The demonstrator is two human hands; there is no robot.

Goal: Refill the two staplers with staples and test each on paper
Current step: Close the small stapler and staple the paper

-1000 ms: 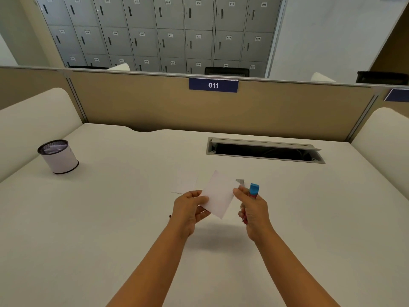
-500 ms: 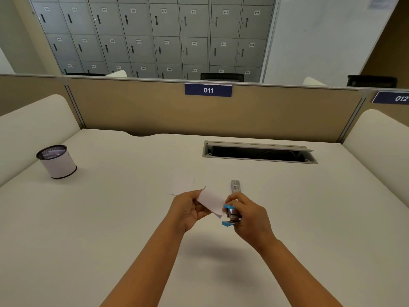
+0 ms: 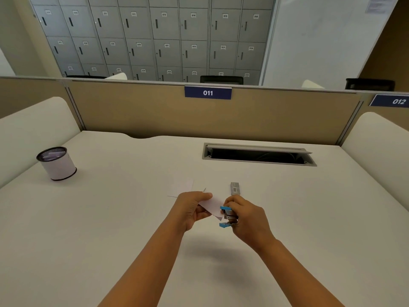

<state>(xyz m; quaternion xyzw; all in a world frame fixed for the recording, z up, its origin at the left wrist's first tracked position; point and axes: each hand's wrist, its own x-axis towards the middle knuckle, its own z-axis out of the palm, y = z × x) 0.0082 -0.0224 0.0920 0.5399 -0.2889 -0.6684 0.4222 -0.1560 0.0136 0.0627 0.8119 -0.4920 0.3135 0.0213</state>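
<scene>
1. The left hand pinches a paper slip; the right hand grips the blue stapler, its mouth over the slip's edge.
2. Risk: a shallow bite could miss the paper.
3. Beyond the stapler, a staple box lies on the worktop.

The left hand pinches a slip of paper above the desk, its edge fed into the mouth of a blue stapler gripped by the right hand. A small staple box lies just beyond. A round cup stands far left, and more paper lies flat behind the hands.
</scene>
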